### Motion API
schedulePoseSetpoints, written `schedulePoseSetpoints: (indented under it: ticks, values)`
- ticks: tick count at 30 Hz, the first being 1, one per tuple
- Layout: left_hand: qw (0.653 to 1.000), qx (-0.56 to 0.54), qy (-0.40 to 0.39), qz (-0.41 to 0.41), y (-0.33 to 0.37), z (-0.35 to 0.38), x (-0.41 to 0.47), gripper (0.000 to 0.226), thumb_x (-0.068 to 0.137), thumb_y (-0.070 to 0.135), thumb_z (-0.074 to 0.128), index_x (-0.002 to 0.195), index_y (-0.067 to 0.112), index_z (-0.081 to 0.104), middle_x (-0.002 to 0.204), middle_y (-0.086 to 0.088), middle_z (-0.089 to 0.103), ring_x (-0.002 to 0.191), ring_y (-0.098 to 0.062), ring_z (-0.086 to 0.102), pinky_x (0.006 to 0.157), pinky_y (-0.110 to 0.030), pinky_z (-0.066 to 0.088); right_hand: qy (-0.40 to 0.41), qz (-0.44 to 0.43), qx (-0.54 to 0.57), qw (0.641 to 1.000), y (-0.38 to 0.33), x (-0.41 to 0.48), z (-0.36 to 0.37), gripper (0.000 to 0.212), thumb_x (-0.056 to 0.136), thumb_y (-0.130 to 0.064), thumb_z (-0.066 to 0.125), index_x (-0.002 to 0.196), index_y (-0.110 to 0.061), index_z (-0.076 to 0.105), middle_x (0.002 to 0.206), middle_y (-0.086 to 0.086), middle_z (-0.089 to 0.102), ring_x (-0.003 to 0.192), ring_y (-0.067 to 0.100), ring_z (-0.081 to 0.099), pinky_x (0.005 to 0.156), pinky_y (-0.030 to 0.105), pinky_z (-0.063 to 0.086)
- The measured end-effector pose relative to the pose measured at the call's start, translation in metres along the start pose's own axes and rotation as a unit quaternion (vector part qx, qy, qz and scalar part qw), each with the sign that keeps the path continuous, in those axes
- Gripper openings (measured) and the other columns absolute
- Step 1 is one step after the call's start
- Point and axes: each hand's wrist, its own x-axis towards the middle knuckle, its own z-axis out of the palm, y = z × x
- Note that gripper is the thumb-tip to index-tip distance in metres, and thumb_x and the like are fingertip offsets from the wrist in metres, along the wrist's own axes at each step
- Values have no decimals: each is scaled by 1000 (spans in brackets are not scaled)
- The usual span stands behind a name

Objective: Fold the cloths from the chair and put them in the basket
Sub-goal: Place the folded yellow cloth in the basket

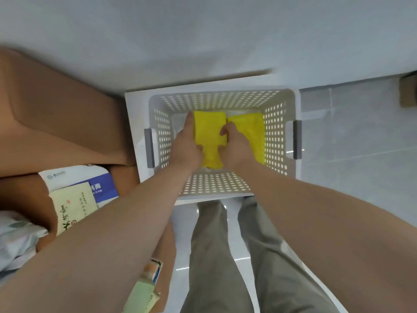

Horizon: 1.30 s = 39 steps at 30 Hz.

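Left hand (187, 145) and right hand (237, 146) both grip 1 folded yellow cloth (208, 132) inside the basket (214, 186); package (103, 184) left of the basket reads ".COM"

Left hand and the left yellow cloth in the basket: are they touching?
Touching. The head view shows the left hand gripping the left yellow cloth along its left edge, thumb on the fabric.

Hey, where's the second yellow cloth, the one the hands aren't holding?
Head view: the second yellow cloth lies in the right half of the basket, beside the held cloth and partly under the right hand.
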Motion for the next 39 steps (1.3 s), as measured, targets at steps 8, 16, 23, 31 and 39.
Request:
schedulePoseSetpoints:
  ticks: [8, 16, 23, 31, 39]
  values:
    - [987, 160, 9, 18, 0, 15, -4, 106, 87, 1, 59, 161, 24, -13, 144, -17, 34, 104, -37, 59, 76, -42, 49, -21, -25, -93, 995, 6, 9, 16, 53, 81, 0, 59, 131, -17, 55, 118, 18, 58, 108, 35, 56, 77, 29, 37]
    - [839, 482, -18, 253, 9, 3, 0, 99, 83, 24, 72, 161, 17, 12, 170, -9, -3, 155, -37, 5, 122, -54, 20, 72, -15, -189, 979, 12, -4, -18, 37, 90, -10, 51, 127, -16, 55, 122, 12, 58, 112, 34, 57, 89, 46, 51]
    - [823, 502, -97, 248, 4, 20, 9, 84, 99, 29, 61, 163, 22, 8, 171, 0, -11, 157, -30, -5, 121, -59, 21, 14, -40, -303, 952, 26, 9, -16, 68, 89, -5, 56, 151, -19, 32, 139, 22, 34, 117, 43, 48, 101, 46, 43]
    - [834, 520, -74, 167, 7, 12, -3, 83, 92, 13, 65, 160, 16, 18, 171, -2, -7, 156, -39, 4, 107, -59, 42, 1, -85, -380, 921, 24, 6, -21, 78, 87, -9, 55, 157, -15, 20, 147, 23, 27, 123, 41, 44, 101, 43, 39]
    - [892, 413, -104, 149, 23, -17, -36, 81, 90, 11, 68, 159, 13, 25, 171, -9, 6, 154, -32, 19, 117, -48, 35, -75, -45, -274, 958, -12, -25, -55, 59, 94, -7, 49, 151, -9, 35, 142, 18, 44, 128, 38, 52, 102, 43, 47]
